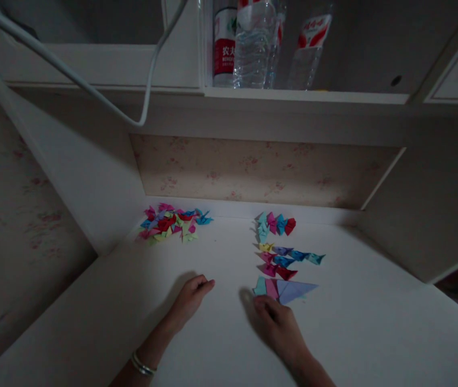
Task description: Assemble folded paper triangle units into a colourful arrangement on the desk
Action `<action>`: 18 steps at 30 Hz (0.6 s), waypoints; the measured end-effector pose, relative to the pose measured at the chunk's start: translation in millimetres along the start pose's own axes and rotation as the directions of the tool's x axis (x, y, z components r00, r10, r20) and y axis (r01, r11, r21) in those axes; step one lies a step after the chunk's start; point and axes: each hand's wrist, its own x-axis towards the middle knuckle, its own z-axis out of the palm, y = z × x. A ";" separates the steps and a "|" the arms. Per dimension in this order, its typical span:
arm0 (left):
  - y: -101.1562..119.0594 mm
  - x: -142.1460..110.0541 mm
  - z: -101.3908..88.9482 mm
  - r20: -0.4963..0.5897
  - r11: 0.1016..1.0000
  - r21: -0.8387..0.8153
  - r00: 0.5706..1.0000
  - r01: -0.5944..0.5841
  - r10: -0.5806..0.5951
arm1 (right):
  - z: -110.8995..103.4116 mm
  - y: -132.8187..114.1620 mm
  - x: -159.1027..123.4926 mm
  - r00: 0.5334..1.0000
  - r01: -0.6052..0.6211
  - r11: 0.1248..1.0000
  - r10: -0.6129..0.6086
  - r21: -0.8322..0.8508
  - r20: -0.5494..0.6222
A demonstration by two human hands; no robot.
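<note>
My left hand rests on the white tabletop, its fingers curled and the thumb lying along them; nothing shows in it. My right hand is closed with the fingertips drawn together, just below a teal folded paper. Whether those fingers hold or touch anything is hidden. Beside the teal piece lie a pink folded paper and a large lavender pointed one, overlapping in a row. Beyond them, small folded paper pieces lie in short rows of several colours.
A heap of colourful paper cranes lies at the back left. More folded papers stand near the back wall. Overhead, a shelf holds plastic bottles and a red-and-white can. A white cable hangs at upper left.
</note>
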 end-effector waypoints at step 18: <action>-0.4 57.5 -76.1 -0.240 0.841 0.541 0.963 0.028 0.122 | 9.3 13.0 3.1 0.991 0.029 1.000 -0.030 0.011 0.129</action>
